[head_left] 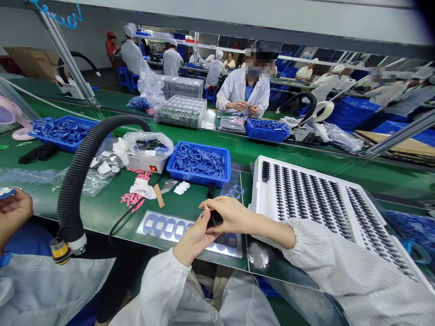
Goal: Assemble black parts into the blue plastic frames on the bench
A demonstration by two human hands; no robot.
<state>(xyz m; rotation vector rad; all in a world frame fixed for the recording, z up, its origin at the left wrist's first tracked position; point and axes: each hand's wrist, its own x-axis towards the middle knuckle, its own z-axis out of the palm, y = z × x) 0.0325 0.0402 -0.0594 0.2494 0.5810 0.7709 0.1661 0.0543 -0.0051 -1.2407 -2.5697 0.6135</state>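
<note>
Head view, looking down over a green workbench (112, 208). Both forearms come up from the lower edge in white sleeves and meet just above the bench's near edge.

Left hand (193, 237): wrist bent back, palm turned up and inward, fingers curled upward against a small black part (215, 219). Right hand (231, 215): forearm enters from the lower right, wrist nearly straight, hand laid flat over the top of the part, fingers extended leftward with the fingertips past it. The part is pinched between the two hands, mostly covered; only a dark edge shows. Both grips are closed on it, narrow.

Directly under the hands lies a clear sheet with blue oval frames (163, 226), flat on the bench. Just right of the right wrist sits a white tray (272, 213) with rows of dark slots, tilted away toward the right. Behind the hands, a blue bin (173, 165) full of blue frames. Left of it, a small white box (146, 160) with a red light, bag-covered. Pink scraps (131, 199) and white slips are scattered near it.

A black ribbed hose (76, 176) arcs over the left side, ending in a yellow-ringed nozzle. A neighbour's hand (13, 213) shows at the far left edge. A person in a white coat (238, 88) works across the belt.
</note>
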